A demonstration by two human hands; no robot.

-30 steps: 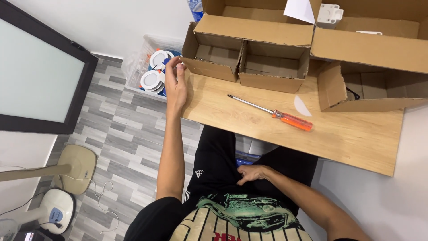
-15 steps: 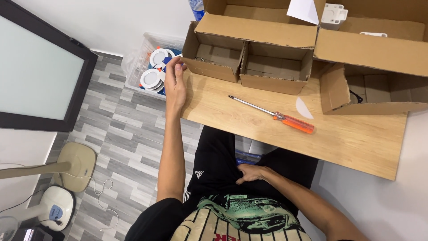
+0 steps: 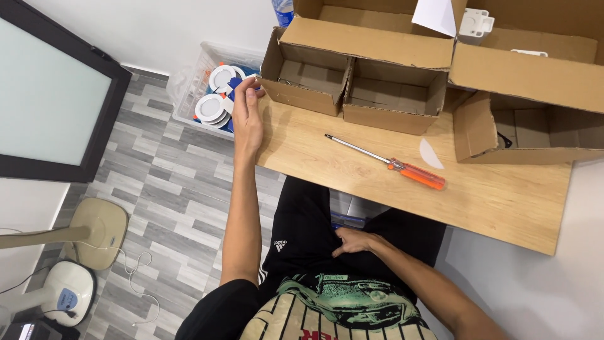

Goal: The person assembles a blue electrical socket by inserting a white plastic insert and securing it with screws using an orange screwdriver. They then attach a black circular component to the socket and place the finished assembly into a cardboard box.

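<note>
My left hand [image 3: 246,116] reaches out past the left corner of the wooden table [image 3: 503,201], fingers curled over the edge of a clear plastic bin [image 3: 189,94]. The bin holds round white lamp fittings [image 3: 211,107] and blue pieces. A small white bit shows at the fingertips; whether the hand grips it is unclear. My right hand [image 3: 352,241] rests on my thigh under the table edge, fingers loose, holding nothing. An orange-handled screwdriver [image 3: 390,162] lies on the table, away from both hands.
Open cardboard boxes [image 3: 352,88] line the table's back, with another [image 3: 522,132] at the right. A small white disc [image 3: 430,153] lies by the screwdriver handle. On the grey tiled floor stand a fan base [image 3: 100,233], a white device [image 3: 63,296] and a dark-framed glass panel [image 3: 50,101].
My left hand has stayed at the table's left corner, shifting slightly toward the bin. The right hand has not moved off my thigh.
</note>
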